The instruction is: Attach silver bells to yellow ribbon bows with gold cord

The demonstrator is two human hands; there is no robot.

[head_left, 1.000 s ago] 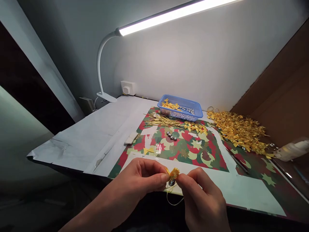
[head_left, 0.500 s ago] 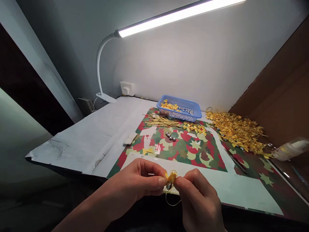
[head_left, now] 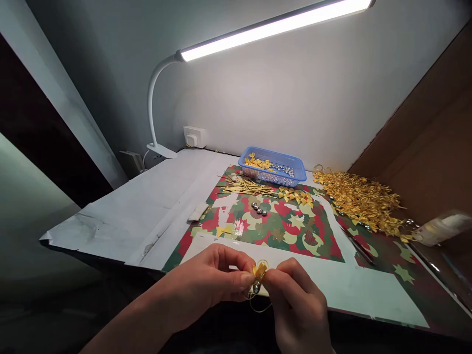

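Between my fingertips, just over the table's front edge, is a small gold ribbon bow (head_left: 260,269) with a silver bell (head_left: 257,286) below it. My left hand (head_left: 217,278) pinches the bow's left side between thumb and finger. From the right, my right hand (head_left: 298,295) is closed with its fingertips at the bow's other side, by the cord. A thin gold cord (head_left: 260,310) loops beneath the bell and another loop rises above the bow. The fingers hide where the cord joins the bow.
A blue basket (head_left: 273,166) holds gold bows and silver bells. Before it lie gold cords (head_left: 245,186), loose bows (head_left: 295,195) and several bells (head_left: 259,209). At right are a heap of finished gold bows (head_left: 363,199), tweezers (head_left: 357,245) and a bottle (head_left: 444,228). A lamp (head_left: 276,32) hangs above.
Both hands stay at the bow, which has tilted slightly. My right hand has shifted a little left, and the cord loop below has moved left with it.
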